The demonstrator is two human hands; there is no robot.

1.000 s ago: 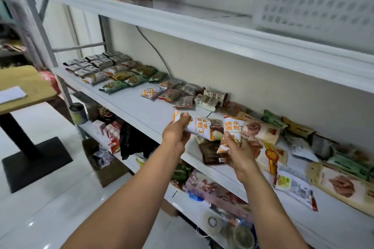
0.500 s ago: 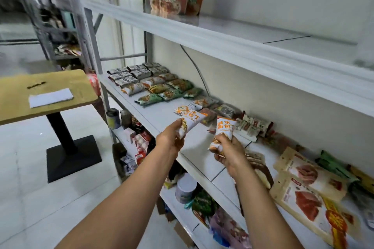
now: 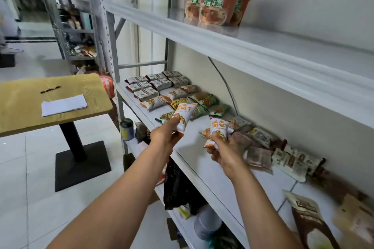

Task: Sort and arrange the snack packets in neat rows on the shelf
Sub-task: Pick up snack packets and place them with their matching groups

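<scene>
A table (image 3: 24,107) with paper (image 3: 64,105) stands left of the shelf (image 3: 194,143). The left hand (image 3: 165,136) grips one packet (image 3: 183,116) near the sorted rows (image 3: 159,87) at the shelf's left end. The right hand (image 3: 224,151) grips another packet (image 3: 217,131), with loose packets (image 3: 261,147) just beside it.

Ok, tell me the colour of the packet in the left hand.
The packet is white with orange print; head view.

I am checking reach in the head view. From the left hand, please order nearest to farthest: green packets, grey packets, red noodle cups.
1. Green packets, just beyond the left hand.
2. Grey packets, at the far end of the shelf.
3. Red noodle cups, up on the upper shelf.
</scene>
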